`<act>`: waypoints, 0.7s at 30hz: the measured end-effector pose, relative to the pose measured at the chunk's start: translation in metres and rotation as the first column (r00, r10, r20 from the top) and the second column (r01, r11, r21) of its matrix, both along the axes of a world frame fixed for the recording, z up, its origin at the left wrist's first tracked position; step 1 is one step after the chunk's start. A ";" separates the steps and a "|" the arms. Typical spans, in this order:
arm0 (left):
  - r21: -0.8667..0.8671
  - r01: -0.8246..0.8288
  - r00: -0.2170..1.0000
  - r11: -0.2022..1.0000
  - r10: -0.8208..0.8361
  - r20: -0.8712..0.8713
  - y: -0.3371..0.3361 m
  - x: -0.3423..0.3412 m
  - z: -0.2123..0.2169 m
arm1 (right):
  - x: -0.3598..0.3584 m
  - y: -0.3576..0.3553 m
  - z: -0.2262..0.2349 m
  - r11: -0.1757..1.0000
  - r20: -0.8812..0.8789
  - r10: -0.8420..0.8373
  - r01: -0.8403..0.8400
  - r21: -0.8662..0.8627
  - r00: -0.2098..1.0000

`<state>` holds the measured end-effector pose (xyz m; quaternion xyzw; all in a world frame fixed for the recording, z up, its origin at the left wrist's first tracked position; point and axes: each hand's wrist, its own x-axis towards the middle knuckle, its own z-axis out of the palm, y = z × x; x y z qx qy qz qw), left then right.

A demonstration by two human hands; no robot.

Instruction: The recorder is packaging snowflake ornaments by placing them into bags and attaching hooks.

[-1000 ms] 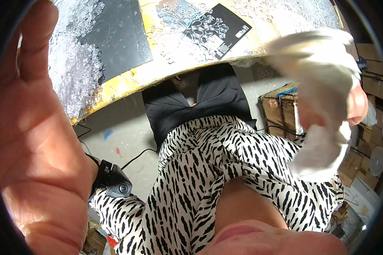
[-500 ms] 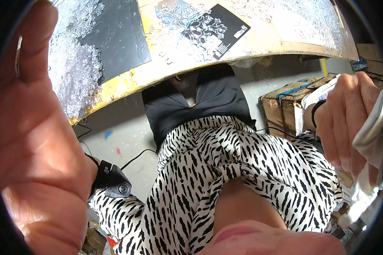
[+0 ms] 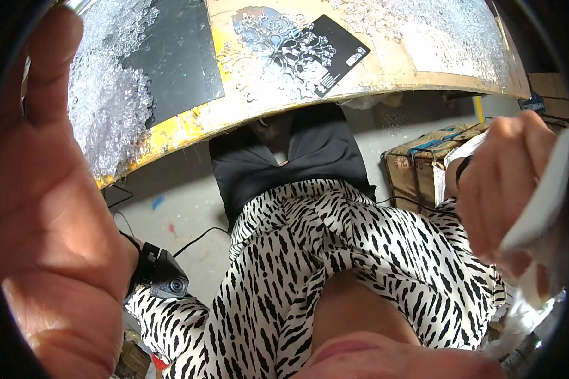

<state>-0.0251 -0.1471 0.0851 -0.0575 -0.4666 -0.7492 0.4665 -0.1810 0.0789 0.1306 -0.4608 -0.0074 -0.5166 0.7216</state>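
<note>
My left hand (image 3: 63, 215) is very near the view at the left side, palm showing. A finger stretches upward from it, and the rest runs out of sight at the dark rim. Nothing shows in that palm. Over at the right, my right hand (image 3: 506, 177) is bent closed around a white, limp cloth-like piece (image 3: 540, 218), which also hangs below the fingers. That hand is slightly blurred. On the worktable ahead, a clear snowflake-shaped ornament (image 3: 281, 47) lies partly over a black card (image 3: 341, 54), away from both hands.
Heaps of small clear pieces (image 3: 110, 95) cover the worktable's left, beside a dark sheet (image 3: 180, 63). More clear pieces (image 3: 468, 38) lie at its right. A cardboard box (image 3: 417, 167) stands on the floor at right. A black cable (image 3: 199, 240) runs beside my left wrist device (image 3: 164, 275).
My right hand and the white cloth-like piece have shifted slightly left and down. The table sits a little lower in view. My left hand has barely moved.
</note>
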 end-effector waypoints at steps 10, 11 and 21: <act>0.039 0.044 0.999 0.998 -0.044 0.009 0.000 -0.013 -0.002 | 0.013 -0.014 0.012 0.893 -0.491 -0.148 0.329 0.307 0.858; 0.043 0.049 0.999 0.998 -0.049 0.009 0.001 -0.016 -0.003 | 0.014 -0.016 0.012 0.855 -0.570 -0.146 0.393 0.338 0.809; 0.081 0.023 1.000 0.996 -0.023 0.007 -0.004 -0.015 -0.007 | 0.029 -0.026 -0.023 0.775 -0.578 -0.625 0.504 -0.381 0.525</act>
